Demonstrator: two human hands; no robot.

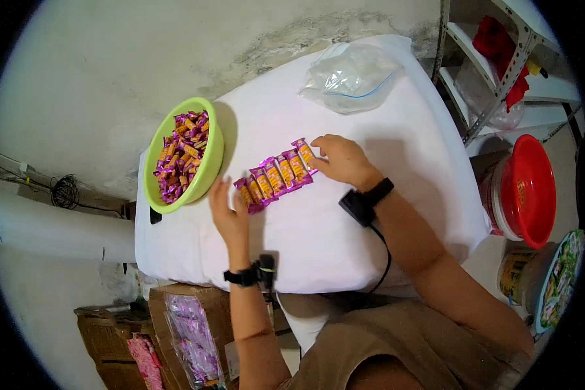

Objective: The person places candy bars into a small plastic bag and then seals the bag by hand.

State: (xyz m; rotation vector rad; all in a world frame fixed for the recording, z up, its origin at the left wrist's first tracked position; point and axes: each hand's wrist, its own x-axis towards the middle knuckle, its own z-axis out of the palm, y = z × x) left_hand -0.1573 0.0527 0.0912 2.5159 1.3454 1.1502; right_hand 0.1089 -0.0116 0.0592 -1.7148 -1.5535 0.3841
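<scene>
A slanting row of several small purple-and-orange snack packets lies on a white cloth-covered table. My left hand is at the row's left end, its fingers apart beside the end packet. At the other end, my right hand has its thumb against the edge of the rightmost packet, with thumb and forefinger spread. That packet sits slightly higher than its neighbours. Left of the row, a lime-green plastic basin holds a heap of similar packets.
A clear zip bag rests at the table's back right. Metal shelving and a red plastic basin stand to the right. Below left is an open cardboard box with plastic-wrapped purple packs. A black cable hangs from my right wrist device.
</scene>
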